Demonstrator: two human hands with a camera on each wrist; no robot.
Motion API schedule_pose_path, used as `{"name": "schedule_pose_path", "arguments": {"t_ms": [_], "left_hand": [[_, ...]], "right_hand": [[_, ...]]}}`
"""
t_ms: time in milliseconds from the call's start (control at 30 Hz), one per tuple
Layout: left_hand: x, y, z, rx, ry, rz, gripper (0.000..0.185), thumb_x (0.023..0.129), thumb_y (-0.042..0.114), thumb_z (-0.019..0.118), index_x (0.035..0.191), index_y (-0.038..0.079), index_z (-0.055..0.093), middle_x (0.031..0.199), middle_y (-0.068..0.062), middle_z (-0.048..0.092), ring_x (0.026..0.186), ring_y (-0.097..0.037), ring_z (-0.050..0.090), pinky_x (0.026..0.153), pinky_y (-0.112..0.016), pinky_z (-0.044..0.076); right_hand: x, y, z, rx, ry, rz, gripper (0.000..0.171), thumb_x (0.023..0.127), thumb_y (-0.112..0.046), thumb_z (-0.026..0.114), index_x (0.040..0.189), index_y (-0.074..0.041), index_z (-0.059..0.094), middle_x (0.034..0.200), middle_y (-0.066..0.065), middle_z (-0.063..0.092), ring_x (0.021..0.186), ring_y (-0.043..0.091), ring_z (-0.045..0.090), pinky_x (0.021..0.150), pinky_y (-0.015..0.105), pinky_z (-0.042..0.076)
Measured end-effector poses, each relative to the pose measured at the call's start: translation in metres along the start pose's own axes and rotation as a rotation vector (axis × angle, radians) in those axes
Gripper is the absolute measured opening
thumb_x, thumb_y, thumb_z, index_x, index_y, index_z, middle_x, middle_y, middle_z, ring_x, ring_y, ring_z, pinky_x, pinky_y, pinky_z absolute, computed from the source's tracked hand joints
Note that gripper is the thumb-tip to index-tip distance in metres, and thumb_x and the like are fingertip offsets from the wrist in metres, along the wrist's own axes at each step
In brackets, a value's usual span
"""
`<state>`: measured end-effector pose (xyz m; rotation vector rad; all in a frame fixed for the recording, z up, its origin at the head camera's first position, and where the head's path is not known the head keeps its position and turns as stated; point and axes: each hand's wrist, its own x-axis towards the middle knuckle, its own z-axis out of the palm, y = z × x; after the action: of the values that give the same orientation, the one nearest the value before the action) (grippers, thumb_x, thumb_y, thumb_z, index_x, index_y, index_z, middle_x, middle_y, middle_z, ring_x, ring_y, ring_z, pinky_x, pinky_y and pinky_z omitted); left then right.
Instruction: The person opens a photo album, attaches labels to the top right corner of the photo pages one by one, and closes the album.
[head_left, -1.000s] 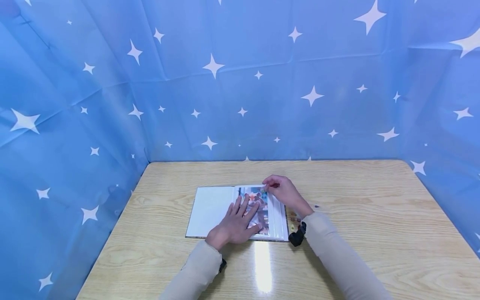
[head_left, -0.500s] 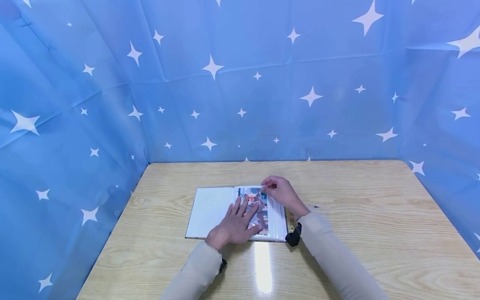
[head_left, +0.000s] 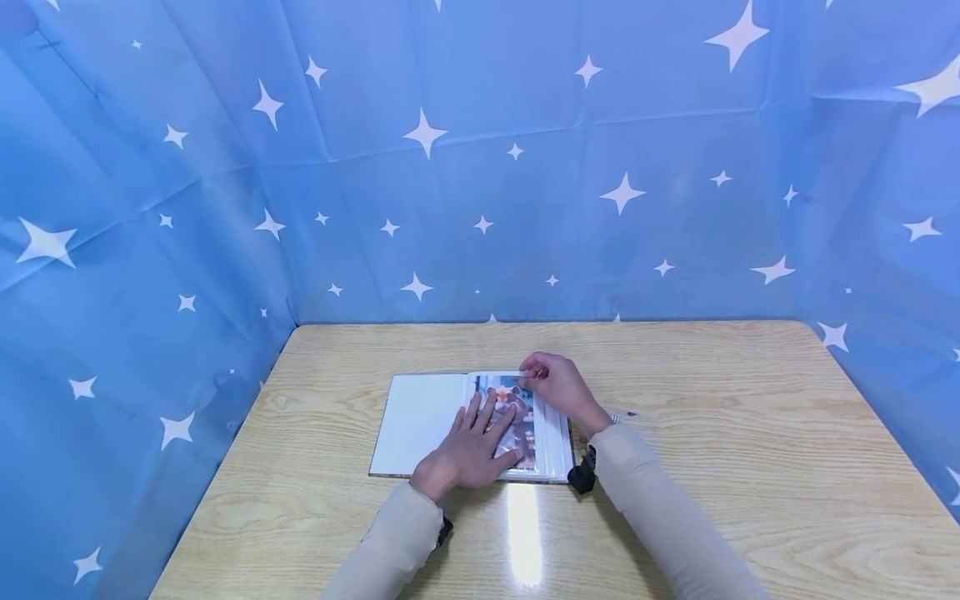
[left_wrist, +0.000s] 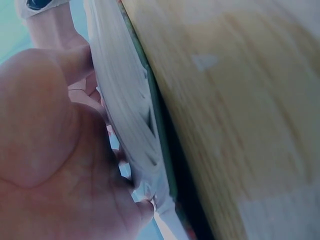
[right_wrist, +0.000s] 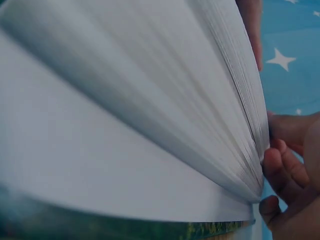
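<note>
A photo album (head_left: 420,425) is laid open on the wooden table (head_left: 712,450), near the table's middle and close to the person. The blank inside cover is turned out toward 9 o'clock, and the page stack (head_left: 551,437) is left at 3 o'clock.

The left hand (head_left: 468,450) is spread flat, with fingers straight and fanned toward 1 o'clock, and is pressed on the printed photo page (head_left: 525,437). By this pressure the page appears to be kept flat and the album kept from sliding. In the left wrist view the palm (left_wrist: 55,165) is seen lying against the white page edges (left_wrist: 130,125).

The right hand (head_left: 558,387) is held at the page's far corner, at about 12 o'clock from the left hand. Its fingers are curled, and the thumb and forefinger are pinched at the upper edge of a leaf. In the right wrist view the fingertips (right_wrist: 277,165) are set against the fanned page edges (right_wrist: 240,100), as is needed for one sheet to be separated from the stack.

A star-printed blue cloth (head_left: 480,167) is hung round the table on three sides.
</note>
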<state>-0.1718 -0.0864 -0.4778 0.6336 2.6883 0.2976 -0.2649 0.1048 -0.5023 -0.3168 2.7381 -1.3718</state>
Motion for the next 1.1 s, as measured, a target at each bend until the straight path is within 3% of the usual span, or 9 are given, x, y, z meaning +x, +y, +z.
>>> {"name": "schedule_pose_path", "arguments": {"t_ms": [367, 700, 1100], "left_hand": [[0.0002, -0.0012, 0.0012, 0.012, 0.008, -0.003, 0.069, 0.103, 0.056, 0.034, 0.161, 0.025, 0.013, 0.167, -0.010, -0.003, 0.153, -0.033, -0.006, 0.122, -0.052, 0.009], [0.0014, -0.0010, 0.0012, 0.005, 0.007, -0.005, 0.069, 0.103, 0.056, 0.035, 0.161, 0.025, 0.013, 0.167, -0.010, -0.004, 0.153, -0.032, -0.007, 0.122, -0.052, 0.009], [0.0029, -0.0033, 0.0051, -0.008, 0.004, 0.001, 0.071, 0.102, 0.057, 0.033, 0.161, 0.026, 0.009, 0.167, -0.009, -0.009, 0.152, -0.031, -0.012, 0.123, -0.052, 0.004]], "right_hand": [[0.0016, -0.0023, -0.0037, -0.039, -0.022, 0.056, 0.018, 0.090, -0.014, 0.073, 0.109, -0.012, 0.072, 0.095, 0.006, 0.060, 0.084, 0.021, 0.056, 0.069, 0.033, 0.046], [0.0050, 0.0007, -0.0064, 0.049, -0.033, 0.093, 0.021, 0.090, -0.011, 0.073, 0.110, -0.009, 0.069, 0.088, 0.005, 0.057, 0.077, 0.020, 0.051, 0.068, 0.032, 0.043], [0.0058, 0.0051, -0.0064, 0.078, -0.008, 0.115, 0.018, 0.091, -0.012, 0.071, 0.108, -0.009, 0.071, 0.088, 0.005, 0.059, 0.078, 0.019, 0.053, 0.069, 0.031, 0.043]]}}
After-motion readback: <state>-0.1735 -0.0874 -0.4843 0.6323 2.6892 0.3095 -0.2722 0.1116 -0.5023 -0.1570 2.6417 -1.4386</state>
